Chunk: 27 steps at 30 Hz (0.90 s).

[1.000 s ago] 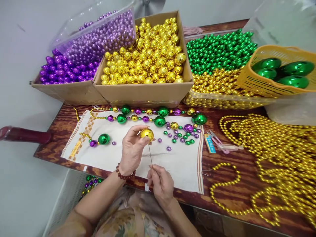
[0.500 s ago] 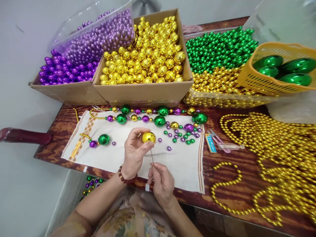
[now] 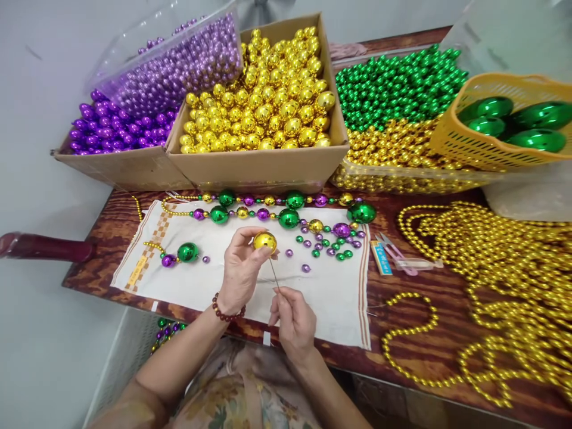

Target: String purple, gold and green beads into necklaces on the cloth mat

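Between the thumb and fingers of my left hand (image 3: 241, 268) is a large shiny gold bead (image 3: 265, 241), held above the cloth. My right hand (image 3: 295, 322) pinches a thin needle (image 3: 274, 275) that points up at the underside of the bead; whether its tip is inside the bead I cannot tell. Beneath both hands lies a white cloth (image 3: 330, 310). On it, left of my hands, a short strand ends in a purple bead (image 3: 168, 260) and a large green bead (image 3: 187, 252). Small loose purple and green beads (image 3: 330, 252) are scattered to the right.
A finished-looking bead strand (image 3: 263, 215) runs along the cloth's far edge. Behind stand a cardboard box of gold beads (image 3: 259, 170), purple beads (image 3: 107, 134), green beads (image 3: 397, 86) and a yellow basket (image 3: 473, 143). Snips (image 3: 395, 253) and gold bead chains (image 3: 518, 298) lie right.
My left hand has shifted slightly left and up with the gold bead. More of the needle's length shows between the bead and my right hand, which has hardly moved.
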{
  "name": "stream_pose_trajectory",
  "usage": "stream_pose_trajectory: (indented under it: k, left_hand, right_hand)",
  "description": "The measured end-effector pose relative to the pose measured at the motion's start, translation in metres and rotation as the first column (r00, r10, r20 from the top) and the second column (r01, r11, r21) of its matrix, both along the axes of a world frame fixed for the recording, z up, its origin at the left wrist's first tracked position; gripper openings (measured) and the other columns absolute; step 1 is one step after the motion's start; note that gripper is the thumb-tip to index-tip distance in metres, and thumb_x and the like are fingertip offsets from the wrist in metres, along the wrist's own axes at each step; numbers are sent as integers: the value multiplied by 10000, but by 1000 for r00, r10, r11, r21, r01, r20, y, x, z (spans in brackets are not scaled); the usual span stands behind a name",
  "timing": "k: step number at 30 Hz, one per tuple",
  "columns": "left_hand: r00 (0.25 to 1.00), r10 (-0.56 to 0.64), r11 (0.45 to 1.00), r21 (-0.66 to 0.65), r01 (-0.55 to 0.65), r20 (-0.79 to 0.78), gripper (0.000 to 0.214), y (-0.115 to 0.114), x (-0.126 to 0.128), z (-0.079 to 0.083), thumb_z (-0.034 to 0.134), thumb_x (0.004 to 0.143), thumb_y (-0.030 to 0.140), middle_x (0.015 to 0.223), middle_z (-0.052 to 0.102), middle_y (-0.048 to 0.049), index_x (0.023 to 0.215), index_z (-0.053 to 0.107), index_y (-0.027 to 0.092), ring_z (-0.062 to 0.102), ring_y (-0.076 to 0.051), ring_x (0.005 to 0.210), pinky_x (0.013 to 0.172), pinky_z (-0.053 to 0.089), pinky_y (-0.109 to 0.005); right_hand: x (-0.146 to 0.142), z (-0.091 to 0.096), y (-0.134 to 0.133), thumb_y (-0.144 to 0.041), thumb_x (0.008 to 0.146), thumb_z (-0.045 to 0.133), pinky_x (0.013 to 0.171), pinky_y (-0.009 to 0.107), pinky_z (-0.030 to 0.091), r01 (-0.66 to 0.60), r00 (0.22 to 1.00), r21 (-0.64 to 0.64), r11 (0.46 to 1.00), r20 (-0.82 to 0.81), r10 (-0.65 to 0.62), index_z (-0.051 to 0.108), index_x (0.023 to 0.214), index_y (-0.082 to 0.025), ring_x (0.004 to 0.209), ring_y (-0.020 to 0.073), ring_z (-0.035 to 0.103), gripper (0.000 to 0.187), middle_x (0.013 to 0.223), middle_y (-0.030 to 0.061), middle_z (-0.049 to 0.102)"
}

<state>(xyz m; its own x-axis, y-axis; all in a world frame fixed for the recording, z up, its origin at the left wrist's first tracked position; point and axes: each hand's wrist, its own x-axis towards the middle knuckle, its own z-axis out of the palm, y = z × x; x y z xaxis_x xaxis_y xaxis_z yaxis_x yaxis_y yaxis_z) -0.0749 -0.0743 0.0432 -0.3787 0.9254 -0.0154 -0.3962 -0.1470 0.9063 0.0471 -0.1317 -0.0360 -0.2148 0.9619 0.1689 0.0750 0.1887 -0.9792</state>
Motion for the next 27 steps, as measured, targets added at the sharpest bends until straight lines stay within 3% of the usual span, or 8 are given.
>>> stream_pose_trajectory:
  k: [4, 8, 13, 18, 22, 25, 27]
  left_hand:
    - [993, -101, 994, 39, 103, -56, 319, -6, -1, -3, 743, 817, 349, 1046, 656, -46, 1108, 672, 240, 674, -144, 824, 751, 586, -304]
    - [985, -147, 988, 26, 150, -88, 352, -11, -2, -2, 616, 917, 360, 1181, 647, -63, 1264, 610, 302, 692, -173, 889, 804, 589, -359]
    - [986, -146, 987, 60, 151, -83, 241, -12, -1, -2, 643, 901, 324, 1142, 679, -68, 1130, 638, 249, 706, -178, 886, 751, 586, -309]
    - [986, -134, 989, 55, 140, -99, 244, -13, 1, -3, 674, 882, 266, 1125, 702, -80, 1121, 661, 221, 708, -180, 918, 807, 588, -316]
    - [974, -186, 982, 21, 190, -126, 282, -17, 2, -6, 693, 868, 272, 1138, 715, -85, 1144, 665, 223, 694, -199, 1013, 892, 575, -350]
    - [937, -260, 964, -112, 240, -234, 343, -22, -1, -13, 681, 877, 303, 1183, 703, -104, 1207, 645, 213, 673, -209, 1083, 945, 543, -339]
    - [918, -261, 959, -187, 212, -299, 320, -23, -6, -21, 644, 901, 337, 1212, 688, -112, 1188, 658, 198, 672, -207, 1084, 956, 529, -333]
  right_hand:
    - [1, -2, 5, -266, 1024, 390, 389, 193, 431, -66, 997, -104, 992, -50, 61, 569, 1035, -187, 364, 76, 529, 196, 598, -63, 552]
    - [2, -5, 8, -264, 1020, 391, 419, 206, 468, -62, 998, -58, 996, -28, 61, 567, 1042, -187, 402, 87, 559, 194, 632, -45, 581]
    - [4, -5, 9, -188, 1003, 393, 424, 204, 453, -59, 996, 121, 991, 69, 51, 560, 1068, -193, 386, 83, 559, 180, 619, -57, 584]
    - [4, -6, 4, -175, 998, 400, 426, 208, 451, -30, 998, 130, 991, 63, 22, 558, 1063, -191, 384, 86, 562, 172, 619, -51, 603]
    - [1, -2, 7, -254, 1002, 421, 438, 222, 474, 3, 1000, 5, 1000, 12, -3, 582, 1027, -189, 396, 97, 566, 176, 612, -39, 612]
    - [2, 2, 12, -317, 998, 465, 452, 228, 497, 59, 992, -181, 982, -103, -78, 582, 987, -184, 430, 101, 587, 177, 671, -14, 652]
    - [8, 0, 13, -328, 986, 499, 454, 227, 498, 95, 970, -266, 959, -190, -149, 573, 938, -183, 439, 99, 589, 169, 693, -9, 661]
